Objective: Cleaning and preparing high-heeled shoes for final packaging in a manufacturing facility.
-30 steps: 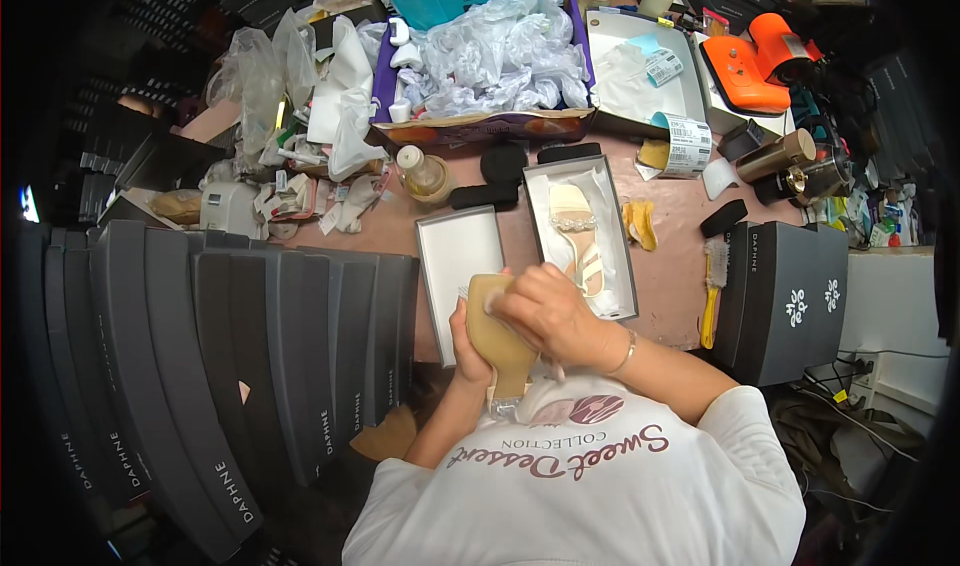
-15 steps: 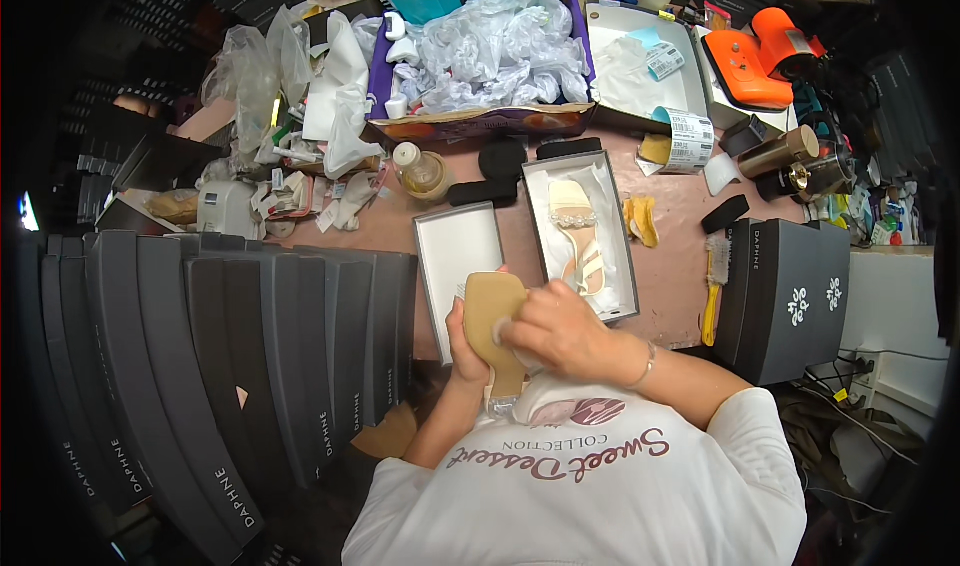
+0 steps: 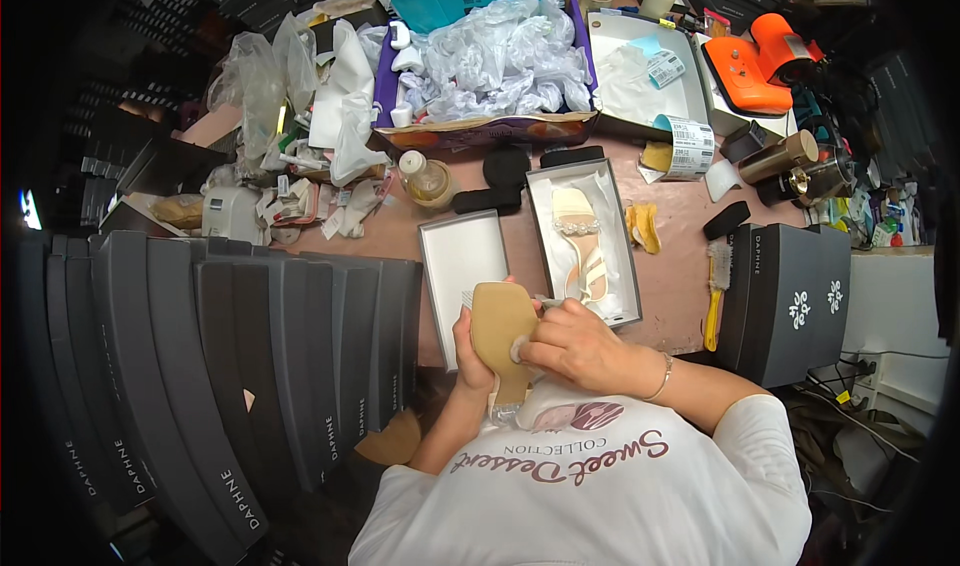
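My left hand (image 3: 468,361) grips a sandal (image 3: 502,321) by its side, the tan sole turned up and the clear heel toward my body. Pinched in the fingers of my right hand (image 3: 580,346) is a small whitish wad (image 3: 518,348), touching the sole's right edge; its kind I cannot make out. Just beyond, a cream sandal (image 3: 573,211) with a beaded strap lies on white paper in an open shoebox (image 3: 626,301). To its left rests the box's white-lined lid (image 3: 462,258), partly covered by the held sandal.
A purple-edged carton (image 3: 480,126) of crumpled white paper stands at the back. Grey shoeboxes (image 3: 290,366) line the left side; more boxes (image 3: 785,296) stand right. A bottle (image 3: 428,181), a yellow-handled brush (image 3: 716,301), a label roll (image 3: 688,146) and an orange device (image 3: 750,71) are around.
The held sandal and both hands sit slightly lower and farther right in the picture, and the view itself has shifted a little. My right hand still pinches the wad against the sole.
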`<state>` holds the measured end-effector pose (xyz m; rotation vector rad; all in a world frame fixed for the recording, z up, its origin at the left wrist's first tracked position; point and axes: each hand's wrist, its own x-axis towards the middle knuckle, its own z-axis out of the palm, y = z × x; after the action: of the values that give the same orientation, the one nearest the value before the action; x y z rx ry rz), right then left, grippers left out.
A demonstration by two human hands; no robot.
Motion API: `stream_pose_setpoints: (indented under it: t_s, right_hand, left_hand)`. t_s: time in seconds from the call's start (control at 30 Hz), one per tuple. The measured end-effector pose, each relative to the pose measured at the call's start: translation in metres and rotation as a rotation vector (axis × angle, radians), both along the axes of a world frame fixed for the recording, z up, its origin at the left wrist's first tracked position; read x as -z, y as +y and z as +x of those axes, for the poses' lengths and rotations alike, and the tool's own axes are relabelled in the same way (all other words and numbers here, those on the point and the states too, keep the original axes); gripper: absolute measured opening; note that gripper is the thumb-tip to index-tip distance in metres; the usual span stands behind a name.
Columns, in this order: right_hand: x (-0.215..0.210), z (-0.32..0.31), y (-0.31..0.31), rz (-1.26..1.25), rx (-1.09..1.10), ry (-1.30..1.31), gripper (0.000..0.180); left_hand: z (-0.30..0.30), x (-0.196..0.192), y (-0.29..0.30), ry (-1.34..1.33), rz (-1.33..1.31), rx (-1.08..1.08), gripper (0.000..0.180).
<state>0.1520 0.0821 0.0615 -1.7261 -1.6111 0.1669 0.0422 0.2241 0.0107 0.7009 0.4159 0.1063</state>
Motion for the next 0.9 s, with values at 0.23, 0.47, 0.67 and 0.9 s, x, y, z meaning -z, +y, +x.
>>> stream_pose_setpoints:
  t_s: [0.23, 0.47, 0.67, 0.9]
  right_hand:
    - [-0.007, 0.004, 0.008, 0.007, 0.038, -0.039, 0.017]
    - [-0.008, 0.012, 0.018, 0.003, 0.059, -0.019, 0.018]
    - [0.004, 0.007, 0.000, 0.068, 0.031, -0.005, 0.019]
    - [0.000, -0.011, 0.007, 0.096, 0.056, 0.003, 0.012]
  left_hand:
    - [0.003, -0.011, -0.002, 0.028, 0.004, -0.018, 0.073]
    - [0.009, -0.018, -0.005, 0.071, -0.091, -0.056, 0.074]
    - [0.000, -0.005, 0.000, 0.025, -0.026, -0.007, 0.074]
    - [0.002, -0.008, 0.003, -0.055, 0.015, 0.046, 0.072]
